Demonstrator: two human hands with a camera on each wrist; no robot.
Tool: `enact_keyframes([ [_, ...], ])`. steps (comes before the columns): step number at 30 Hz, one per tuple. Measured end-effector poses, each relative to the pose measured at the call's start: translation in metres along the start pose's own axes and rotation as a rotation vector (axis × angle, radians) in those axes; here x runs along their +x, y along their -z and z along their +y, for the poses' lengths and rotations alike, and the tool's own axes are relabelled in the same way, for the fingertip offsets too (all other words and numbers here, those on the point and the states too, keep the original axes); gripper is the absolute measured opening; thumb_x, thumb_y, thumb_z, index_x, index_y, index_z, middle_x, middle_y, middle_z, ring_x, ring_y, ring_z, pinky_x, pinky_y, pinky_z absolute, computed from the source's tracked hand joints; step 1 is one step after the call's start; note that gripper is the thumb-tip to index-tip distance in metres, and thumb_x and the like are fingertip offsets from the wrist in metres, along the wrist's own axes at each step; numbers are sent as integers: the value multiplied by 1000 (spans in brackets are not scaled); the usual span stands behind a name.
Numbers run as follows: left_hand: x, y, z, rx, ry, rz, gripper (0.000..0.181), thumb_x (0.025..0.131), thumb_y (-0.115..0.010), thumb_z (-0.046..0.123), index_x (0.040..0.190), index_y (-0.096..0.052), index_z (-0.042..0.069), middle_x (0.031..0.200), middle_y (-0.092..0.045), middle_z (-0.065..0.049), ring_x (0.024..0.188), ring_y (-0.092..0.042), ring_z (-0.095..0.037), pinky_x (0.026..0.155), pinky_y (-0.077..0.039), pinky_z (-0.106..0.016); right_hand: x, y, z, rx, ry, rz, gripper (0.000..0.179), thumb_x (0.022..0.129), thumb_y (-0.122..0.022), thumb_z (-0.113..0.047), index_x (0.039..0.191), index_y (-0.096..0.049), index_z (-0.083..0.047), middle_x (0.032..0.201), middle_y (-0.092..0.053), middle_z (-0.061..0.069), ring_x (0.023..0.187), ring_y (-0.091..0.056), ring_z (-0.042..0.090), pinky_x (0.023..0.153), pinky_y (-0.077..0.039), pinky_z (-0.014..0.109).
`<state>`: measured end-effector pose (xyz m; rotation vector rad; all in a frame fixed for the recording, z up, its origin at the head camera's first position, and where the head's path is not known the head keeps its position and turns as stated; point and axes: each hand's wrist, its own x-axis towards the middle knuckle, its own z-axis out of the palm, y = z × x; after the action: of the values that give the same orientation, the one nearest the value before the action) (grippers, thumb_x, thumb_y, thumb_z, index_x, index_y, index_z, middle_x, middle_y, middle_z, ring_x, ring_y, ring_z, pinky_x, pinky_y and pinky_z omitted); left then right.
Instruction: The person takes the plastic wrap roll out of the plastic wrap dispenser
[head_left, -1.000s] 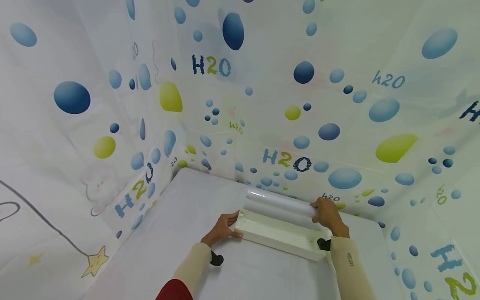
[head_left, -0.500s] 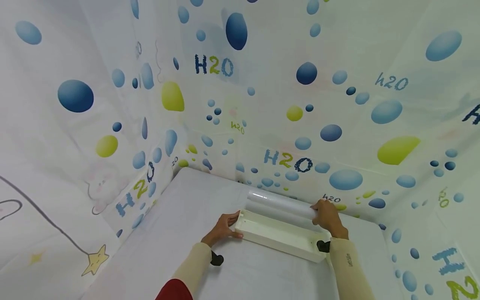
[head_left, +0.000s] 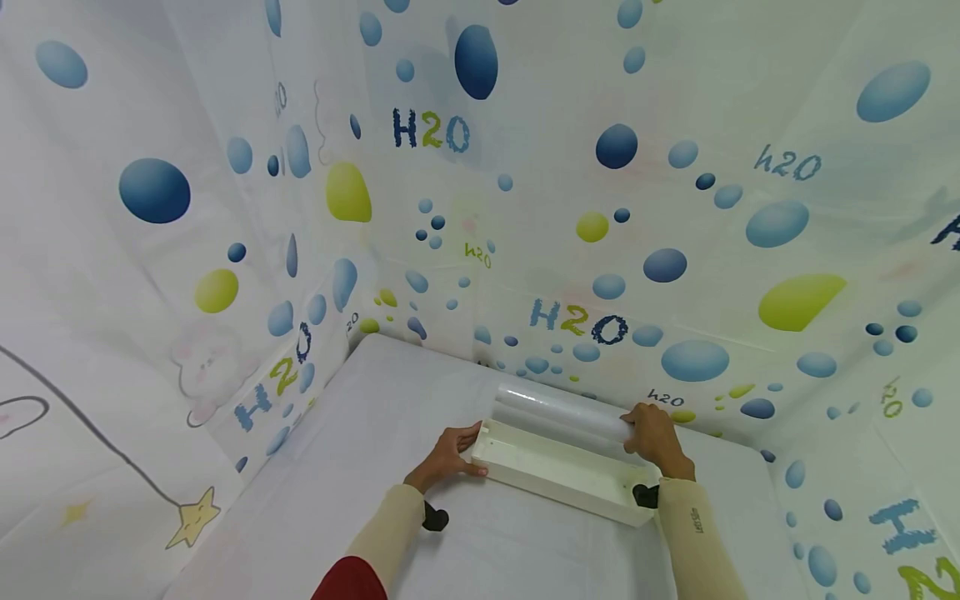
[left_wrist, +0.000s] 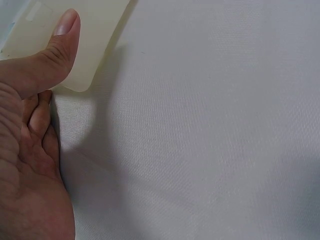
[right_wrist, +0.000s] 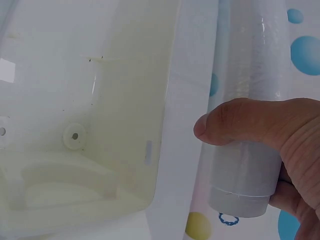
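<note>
A long, shallow cream plastic tray (head_left: pixel 562 468) lies on the white cloth, its hollow side facing up. My left hand (head_left: pixel 447 458) grips its left end, with the thumb (left_wrist: pixel 64 47) along the tray's outer wall in the left wrist view. Behind the tray, nearly parallel to it, lies a roll of clear plastic wrap (head_left: pixel 558 408). The right hand (head_left: pixel 654 435) holds this roll near its right end. In the right wrist view the thumb crosses the top of the wrap roll (right_wrist: pixel 245 170), fingers curl underneath, and the core end (right_wrist: pixel 239 204) pokes out below.
White cloth (head_left: pixel 405 383) covers the flat surface. Hanging sheets (head_left: pixel 540 250) printed with blue and green drops and H2O lettering enclose it at the back and sides. Just behind the roll, the back sheet meets the surface. Dark pieces sit at both wrists.
</note>
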<state>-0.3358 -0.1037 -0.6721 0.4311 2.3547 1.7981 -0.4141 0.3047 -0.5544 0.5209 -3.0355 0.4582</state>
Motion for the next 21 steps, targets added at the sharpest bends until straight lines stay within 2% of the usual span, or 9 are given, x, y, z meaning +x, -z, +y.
enact_keyframes([
  [4,0,0,2,-12,15,5,100,79,-96,-3,160,-38,-15,167,-40,-32,155,-44,-51,128,-40,-58,2,-1,-1,-5,-14,-9,52,66,-90,8,117,-80,11,109,-80,26,97,-74,45,92,-64,63],
  [9,0,-1,1,-17,-1,3,99,79,-95,-4,160,-38,-15,167,-40,-33,155,-43,-53,128,-39,-60,4,-1,-2,-9,1,-12,50,66,-90,8,115,-81,10,108,-81,26,96,-75,45,90,-65,63],
  [21,1,0,0,-25,6,4,99,79,-95,-4,159,-39,-16,167,-40,-33,155,-43,-52,128,-39,-59,6,-2,-3,1,-38,-40,52,68,-91,6,119,-79,10,112,-81,26,99,-74,45,94,-63,66],
])
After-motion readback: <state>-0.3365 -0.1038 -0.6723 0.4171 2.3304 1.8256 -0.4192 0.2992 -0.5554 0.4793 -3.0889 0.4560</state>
